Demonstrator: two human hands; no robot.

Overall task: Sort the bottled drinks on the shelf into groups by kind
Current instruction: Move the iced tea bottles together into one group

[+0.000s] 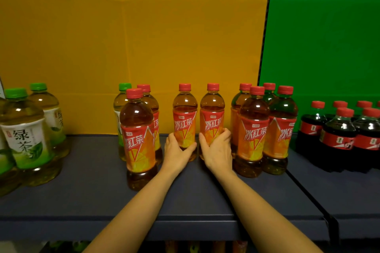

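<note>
Dark blue-grey shelf (92, 197) runs under your forearms, bare along its front edge. Just beyond that, one red tea (138, 139) stands forward on the left of centre, and a cluster of four more (254, 131) stands right of centre.

Your left hand (176, 153) is wrapped around the lower body of a red-capped tea bottle (184, 117), thumb on its left side, fingers curled under the label. Your right hand (217, 150) grips the twin bottle (212, 117) beside it the same way. Both bottles stand upright on the shelf, near each other but not quite touching, in the gap between the two red tea clusters.

Further back on the left, a stray green tea (121, 117) with a green cap sits behind the forward red tea, next to another red one. The green teas (26, 131) are grouped at the far left, and the colas (341, 135) at the far right, on the adjoining shelf section.

It looks like you are midway through gathering the red teas. Next, slide or lift both held bottles toward one cluster, keeping them upright and clear of their neighbours. After that, the stray green tea needs to join its group on the left.
</note>
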